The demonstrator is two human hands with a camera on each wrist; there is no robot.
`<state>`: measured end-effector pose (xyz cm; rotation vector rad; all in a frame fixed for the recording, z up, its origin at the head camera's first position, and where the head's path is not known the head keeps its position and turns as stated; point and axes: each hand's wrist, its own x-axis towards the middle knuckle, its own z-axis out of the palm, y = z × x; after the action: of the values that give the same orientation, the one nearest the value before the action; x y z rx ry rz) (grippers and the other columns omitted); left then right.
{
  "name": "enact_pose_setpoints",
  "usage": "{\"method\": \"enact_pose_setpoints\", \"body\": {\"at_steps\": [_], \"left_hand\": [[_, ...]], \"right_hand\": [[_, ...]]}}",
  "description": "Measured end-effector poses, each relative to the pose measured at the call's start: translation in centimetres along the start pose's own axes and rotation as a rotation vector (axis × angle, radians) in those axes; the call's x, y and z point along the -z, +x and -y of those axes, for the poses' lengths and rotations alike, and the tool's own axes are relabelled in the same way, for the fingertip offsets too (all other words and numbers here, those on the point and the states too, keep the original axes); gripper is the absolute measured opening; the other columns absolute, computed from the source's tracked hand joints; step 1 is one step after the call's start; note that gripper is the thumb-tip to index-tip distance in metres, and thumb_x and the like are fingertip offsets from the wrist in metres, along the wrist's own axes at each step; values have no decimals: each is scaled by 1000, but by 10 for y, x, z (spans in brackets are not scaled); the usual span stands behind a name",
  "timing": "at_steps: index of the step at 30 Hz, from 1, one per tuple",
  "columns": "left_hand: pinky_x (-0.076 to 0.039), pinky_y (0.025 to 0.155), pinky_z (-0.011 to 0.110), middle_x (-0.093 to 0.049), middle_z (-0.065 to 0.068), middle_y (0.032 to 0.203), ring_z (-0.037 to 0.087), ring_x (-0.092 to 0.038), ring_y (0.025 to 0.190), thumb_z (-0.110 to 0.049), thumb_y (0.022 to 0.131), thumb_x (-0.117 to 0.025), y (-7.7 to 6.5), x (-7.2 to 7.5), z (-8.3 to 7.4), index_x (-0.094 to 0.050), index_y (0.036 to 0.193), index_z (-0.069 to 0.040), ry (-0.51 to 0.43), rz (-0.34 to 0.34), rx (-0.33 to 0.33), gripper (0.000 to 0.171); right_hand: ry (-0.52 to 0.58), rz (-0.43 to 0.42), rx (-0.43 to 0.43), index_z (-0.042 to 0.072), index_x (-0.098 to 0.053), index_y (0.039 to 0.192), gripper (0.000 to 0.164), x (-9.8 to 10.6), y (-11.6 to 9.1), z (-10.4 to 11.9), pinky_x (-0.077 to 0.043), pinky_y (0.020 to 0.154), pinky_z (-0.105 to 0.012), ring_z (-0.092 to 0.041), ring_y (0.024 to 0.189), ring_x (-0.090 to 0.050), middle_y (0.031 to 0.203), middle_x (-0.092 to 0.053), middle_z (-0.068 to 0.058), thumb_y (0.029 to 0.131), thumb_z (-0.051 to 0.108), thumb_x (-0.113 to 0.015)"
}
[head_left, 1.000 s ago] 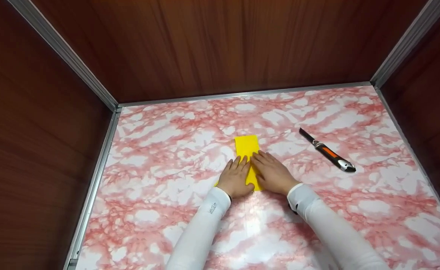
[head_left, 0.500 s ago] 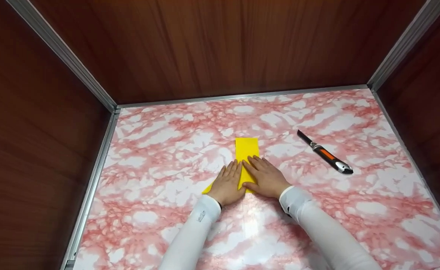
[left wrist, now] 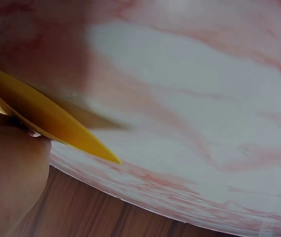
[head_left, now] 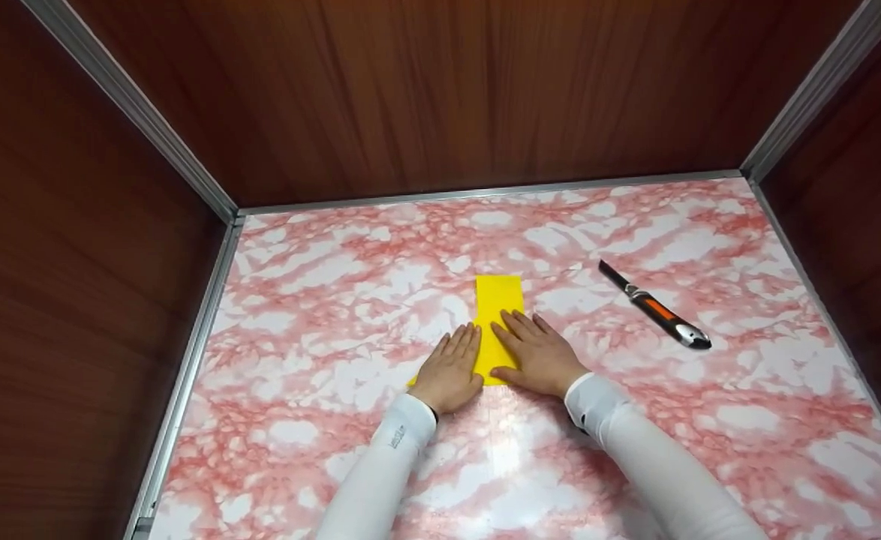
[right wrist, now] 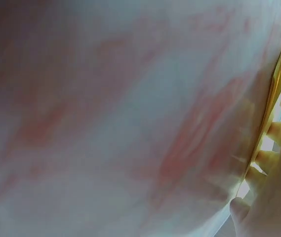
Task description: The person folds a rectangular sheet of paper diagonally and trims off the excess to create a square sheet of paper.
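Observation:
A folded piece of yellow paper [head_left: 498, 296] lies flat on the marbled tabletop in the head view, its straight far end pointing away from me. My left hand [head_left: 449, 375] rests with extended fingers over its left side, and a yellow corner pokes out beyond that hand. On the right edge my right hand [head_left: 542, 356] presses with straight fingers, thumb lying across the near part. A raised yellow paper flap [left wrist: 56, 116] curves up beside my left hand [left wrist: 12, 173] in the left wrist view. From the right wrist, the paper's edge [right wrist: 273, 94] runs along my right fingers [right wrist: 266, 160].
To the right lies a knife [head_left: 658, 309] with a dark blade and a black-and-orange handle with a silver end. Wood-grain panels [head_left: 425, 97] in metal framing enclose the pink-and-white tabletop [head_left: 320, 300] at the back and both sides.
My left hand has slid left and toward me, exposing more of the yellow paper between the hands. The right hand has shifted slightly toward me. The knife stays where it lay.

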<state>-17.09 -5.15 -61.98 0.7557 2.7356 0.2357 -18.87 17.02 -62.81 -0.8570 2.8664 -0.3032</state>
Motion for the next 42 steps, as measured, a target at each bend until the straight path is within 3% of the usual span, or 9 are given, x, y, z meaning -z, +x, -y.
{"method": "enact_pose_setpoints", "body": {"at_steps": [6,16,26,33,42], "left_hand": [[-2,125,42,-4,11,171,23,0,157,-37,103,-36,1,0,-1,-8,164,-5,-14,11,-4,74],[-5,125,42,-6,11,171,24,-2,157,-55,107,-38,0,-2,0,-12,164,-6,36,1,-10,80],[-1,125,40,1,8,171,21,3,157,-56,107,-35,0,-3,3,-7,164,-9,19,30,2,80],[-4,125,41,-4,11,171,23,-1,157,-53,107,-39,-3,-2,1,-12,164,-6,-9,5,-7,79],[-3,125,42,-3,11,171,24,0,157,-53,107,-38,-3,-1,1,-11,164,-6,-2,13,-13,79]], "right_hand": [[-10,3,-30,13,-30,163,88,2,-8,-13,-7,124,-51,-30,155,-18,169,-21,-12,97,68,-50],[16,22,-74,15,-29,163,87,10,-29,-38,-7,124,-51,-30,155,-17,169,-21,-11,97,67,-52],[51,23,-108,15,-30,163,88,14,-57,-68,-6,123,-54,-33,155,-17,169,-21,-13,96,66,-55],[69,2,-110,13,-34,161,87,18,-73,-79,-7,123,-53,-33,154,-19,168,-23,-14,95,63,-60],[98,3,-136,9,-39,158,87,23,-73,-81,-7,122,-57,-37,152,-23,165,-28,-18,92,59,-65]]}}
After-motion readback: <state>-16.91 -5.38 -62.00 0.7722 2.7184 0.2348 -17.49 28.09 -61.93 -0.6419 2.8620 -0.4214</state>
